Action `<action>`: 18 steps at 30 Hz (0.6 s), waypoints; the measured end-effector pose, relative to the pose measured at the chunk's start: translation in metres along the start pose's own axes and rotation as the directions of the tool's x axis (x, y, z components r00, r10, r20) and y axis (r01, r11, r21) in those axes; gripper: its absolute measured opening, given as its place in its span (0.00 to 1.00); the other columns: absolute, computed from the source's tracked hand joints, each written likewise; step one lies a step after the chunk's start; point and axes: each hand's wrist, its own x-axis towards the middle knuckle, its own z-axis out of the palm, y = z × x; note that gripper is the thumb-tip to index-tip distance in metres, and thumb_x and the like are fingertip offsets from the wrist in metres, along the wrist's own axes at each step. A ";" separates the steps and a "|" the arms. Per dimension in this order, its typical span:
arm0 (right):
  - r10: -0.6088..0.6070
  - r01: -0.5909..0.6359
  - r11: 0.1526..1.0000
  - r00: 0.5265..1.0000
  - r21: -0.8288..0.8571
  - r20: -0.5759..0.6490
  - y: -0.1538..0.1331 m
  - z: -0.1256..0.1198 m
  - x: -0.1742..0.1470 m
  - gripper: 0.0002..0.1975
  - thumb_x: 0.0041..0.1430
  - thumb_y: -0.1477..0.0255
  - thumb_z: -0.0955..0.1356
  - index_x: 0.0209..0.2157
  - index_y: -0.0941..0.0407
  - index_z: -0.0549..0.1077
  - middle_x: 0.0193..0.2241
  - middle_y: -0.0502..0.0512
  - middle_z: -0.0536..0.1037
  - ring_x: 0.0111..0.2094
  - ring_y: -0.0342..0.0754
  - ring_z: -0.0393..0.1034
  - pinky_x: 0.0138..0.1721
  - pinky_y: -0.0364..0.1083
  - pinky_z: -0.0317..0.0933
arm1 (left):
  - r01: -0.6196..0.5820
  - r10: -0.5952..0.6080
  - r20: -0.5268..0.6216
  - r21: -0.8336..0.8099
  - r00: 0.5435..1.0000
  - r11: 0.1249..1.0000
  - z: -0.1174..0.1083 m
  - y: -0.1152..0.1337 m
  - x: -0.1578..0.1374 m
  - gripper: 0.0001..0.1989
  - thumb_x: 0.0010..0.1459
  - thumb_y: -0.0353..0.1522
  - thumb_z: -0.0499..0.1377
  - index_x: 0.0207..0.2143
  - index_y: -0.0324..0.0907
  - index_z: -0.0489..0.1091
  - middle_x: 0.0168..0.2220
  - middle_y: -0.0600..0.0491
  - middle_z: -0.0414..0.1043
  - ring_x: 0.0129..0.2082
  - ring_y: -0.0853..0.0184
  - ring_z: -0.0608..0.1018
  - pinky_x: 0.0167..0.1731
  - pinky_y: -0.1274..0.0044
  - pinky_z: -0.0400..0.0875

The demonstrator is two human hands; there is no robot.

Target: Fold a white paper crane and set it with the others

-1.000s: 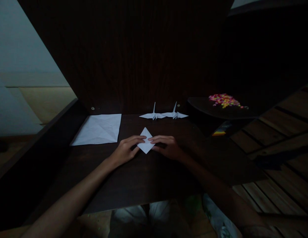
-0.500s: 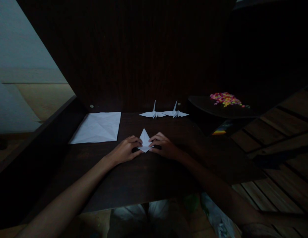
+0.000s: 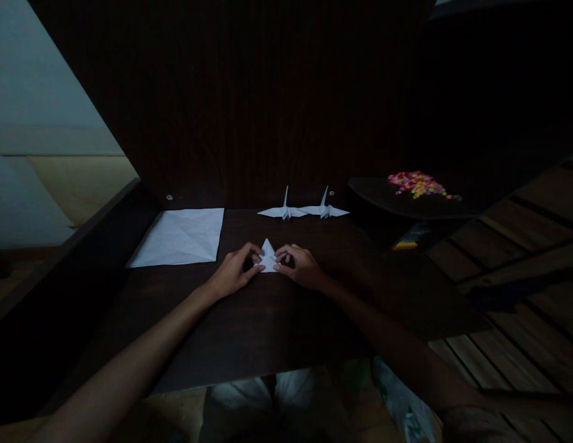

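We had a creased white sheet left of centre on the dark surface. Our left hand and right hand gripped opposite sides of the folded paper, just below mid-frame. Two paper cranes sat above; bright small pieces covered part of a shelf, right.

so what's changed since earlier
The small white folded paper went from a diamond toward a triangle, its near point no longer showing. The left hand and right hand moved from its middle to its sides, both still touching. The flat creased white sheet, two white paper cranes and heap of multicoloured pieces stayed put.
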 end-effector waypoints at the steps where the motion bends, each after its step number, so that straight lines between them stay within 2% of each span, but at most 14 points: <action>1: -0.006 0.006 1.000 1.000 -0.003 -0.005 0.000 0.001 0.000 0.11 0.50 0.76 0.73 0.36 0.57 0.72 0.32 0.51 0.77 0.31 0.44 0.65 0.35 0.44 0.59 | 0.003 -0.003 0.001 -0.007 1.000 1.000 0.000 0.000 0.000 0.14 0.58 0.34 0.60 0.46 0.43 0.65 0.36 0.54 0.74 0.36 0.67 0.76 0.38 0.75 0.70; 6: -0.083 0.082 0.995 0.997 -0.049 -0.005 -0.002 0.003 0.002 0.09 0.50 0.78 0.72 0.35 0.57 0.72 0.32 0.51 0.76 0.31 0.44 0.63 0.36 0.45 0.58 | -0.095 0.092 0.062 0.047 0.994 0.994 0.001 0.000 0.003 0.07 0.60 0.33 0.56 0.41 0.42 0.70 0.39 0.50 0.72 0.42 0.63 0.74 0.45 0.71 0.68; 8: -0.089 0.089 0.994 0.996 -0.066 0.006 -0.002 0.003 0.002 0.08 0.51 0.78 0.72 0.34 0.57 0.73 0.32 0.51 0.76 0.30 0.44 0.63 0.37 0.45 0.58 | -0.108 0.103 0.063 0.076 0.993 0.991 0.000 0.000 0.004 0.08 0.61 0.33 0.55 0.38 0.43 0.73 0.42 0.49 0.72 0.44 0.62 0.73 0.48 0.68 0.66; 14: -0.085 0.088 0.993 0.995 -0.076 0.044 0.000 0.001 0.004 0.04 0.51 0.78 0.72 0.32 0.58 0.76 0.32 0.54 0.75 0.31 0.45 0.64 0.36 0.46 0.59 | -0.061 0.046 0.107 0.139 0.993 0.988 -0.006 -0.005 0.004 0.09 0.60 0.32 0.57 0.39 0.48 0.77 0.47 0.51 0.74 0.50 0.58 0.69 0.51 0.62 0.60; 18: -0.092 0.094 0.995 0.994 -0.045 0.059 0.003 0.001 0.003 0.05 0.53 0.79 0.70 0.33 0.57 0.78 0.34 0.54 0.76 0.33 0.46 0.66 0.38 0.47 0.59 | -0.016 -0.011 0.138 0.187 0.990 0.982 -0.008 -0.007 0.002 0.10 0.59 0.32 0.57 0.41 0.51 0.77 0.49 0.53 0.74 0.50 0.56 0.67 0.51 0.59 0.57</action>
